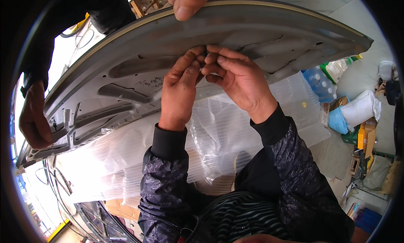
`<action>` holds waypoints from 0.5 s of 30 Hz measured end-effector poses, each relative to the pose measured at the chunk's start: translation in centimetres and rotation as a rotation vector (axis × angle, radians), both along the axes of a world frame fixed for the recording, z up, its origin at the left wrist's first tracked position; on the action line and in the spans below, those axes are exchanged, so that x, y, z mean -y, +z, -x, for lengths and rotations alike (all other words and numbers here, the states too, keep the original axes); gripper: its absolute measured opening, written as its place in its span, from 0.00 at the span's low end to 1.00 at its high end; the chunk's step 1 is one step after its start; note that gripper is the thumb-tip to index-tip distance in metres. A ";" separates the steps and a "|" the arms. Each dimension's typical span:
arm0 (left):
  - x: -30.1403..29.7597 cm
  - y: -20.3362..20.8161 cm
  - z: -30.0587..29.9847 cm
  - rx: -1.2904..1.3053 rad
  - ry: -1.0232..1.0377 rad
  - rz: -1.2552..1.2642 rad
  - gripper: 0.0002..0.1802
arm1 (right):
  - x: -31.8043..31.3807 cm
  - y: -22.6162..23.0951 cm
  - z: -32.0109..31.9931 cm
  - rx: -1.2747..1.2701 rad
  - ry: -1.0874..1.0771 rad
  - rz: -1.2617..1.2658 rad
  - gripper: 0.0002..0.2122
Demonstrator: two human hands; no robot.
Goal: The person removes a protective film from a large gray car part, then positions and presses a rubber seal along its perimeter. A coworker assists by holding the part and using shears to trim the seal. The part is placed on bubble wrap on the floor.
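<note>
A large grey car hood (pixel 168 30) is tilted up before me, its ribbed underside facing me. My left hand (pixel 179 91) is raised in front of it, thumb and fingers pinched together. Beside it, my right hand (pixel 242 79) has its fingers curled and its fingertips meeting those of the left. Something small and dark shows between the fingertips, too hidden to name. Another person's hand (pixel 189 3) grips the hood's upper edge. Further left, a hand (pixel 35 121) below a dark sleeve rests at the hood's left end.
Clear plastic sheeting (pixel 223 129) spreads below the hood. At right stand blue-tinted bottles (pixel 317 83), a white sack (pixel 362 110) and a yellow box (pixel 361 135). Cables (pixel 57 184) hang at lower left, near a dark ribbed panel (pixel 101 222).
</note>
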State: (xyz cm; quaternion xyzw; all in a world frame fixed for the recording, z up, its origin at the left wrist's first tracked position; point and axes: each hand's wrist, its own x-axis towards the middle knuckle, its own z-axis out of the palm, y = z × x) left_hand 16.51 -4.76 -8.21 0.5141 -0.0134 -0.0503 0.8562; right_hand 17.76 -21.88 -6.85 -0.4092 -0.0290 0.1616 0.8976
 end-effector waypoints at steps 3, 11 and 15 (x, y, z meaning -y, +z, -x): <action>-0.1 0.0 -0.1 0.043 -0.015 -0.051 0.21 | 0.1 -0.2 -0.1 0.016 0.016 0.002 0.14; -0.3 -0.1 0.0 0.055 0.014 -0.037 0.19 | 0.3 -0.2 -0.2 0.014 0.065 0.011 0.14; 0.8 -0.6 0.5 0.045 0.118 0.094 0.18 | 0.6 0.3 0.0 0.014 0.062 0.077 0.15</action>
